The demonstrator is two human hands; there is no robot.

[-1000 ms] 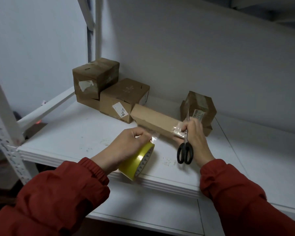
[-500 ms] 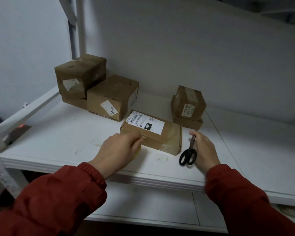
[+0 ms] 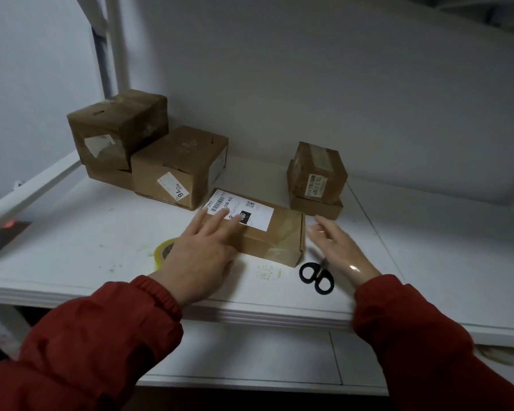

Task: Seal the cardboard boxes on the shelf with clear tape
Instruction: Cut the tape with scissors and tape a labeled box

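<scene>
A flat cardboard box [image 3: 275, 235] with a white shipping label lies on the white shelf [image 3: 72, 247], shiny tape across its right end. My left hand [image 3: 204, 250] reaches over the box's left part with straight fingers, fingertips on the label. My right hand [image 3: 337, 247] hovers open just right of the box, holding nothing. The yellow-cored tape roll [image 3: 164, 253] lies flat on the shelf, partly hidden behind my left hand. Black-handled scissors [image 3: 316, 275] lie on the shelf below my right hand.
A stack of brown boxes [image 3: 116, 134] and a larger box [image 3: 178, 167] stand at the back left. Two small stacked boxes [image 3: 316, 176] sit at the back right. A white upright post [image 3: 116, 40] rises at the back left. The shelf's front edge runs under my wrists.
My left hand has let go of the tape roll and moved onto the box. My right hand has let go of the scissors and opened beside the box, which now lies flat.
</scene>
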